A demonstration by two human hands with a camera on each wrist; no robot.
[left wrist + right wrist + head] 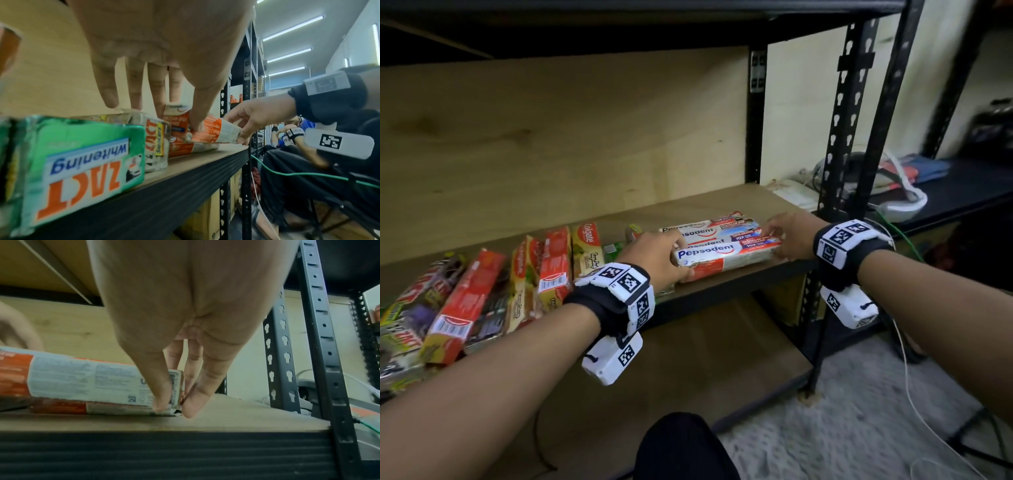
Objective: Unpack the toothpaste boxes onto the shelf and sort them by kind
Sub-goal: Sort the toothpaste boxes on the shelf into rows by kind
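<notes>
A stack of white-and-red Pepsodent packs (726,255) (207,133) (82,378) lies near the front edge of the wooden shelf (722,202), right of centre. My left hand (671,253) (180,115) grips the front pack's left end, thumb on the front face and fingers over the top. My right hand (784,236) (176,402) pinches its right end between thumb and fingers. Left of the stack stand Colgate packs (587,246), red packs (554,260) and a green Zact whitening pack (82,162).
A black slotted upright (835,171) stands just right of my right hand. A lower shelf board (722,359) sits below, and grey carpet with cables (907,377) is to the right. A white object (900,202) rests on the neighbouring black shelf.
</notes>
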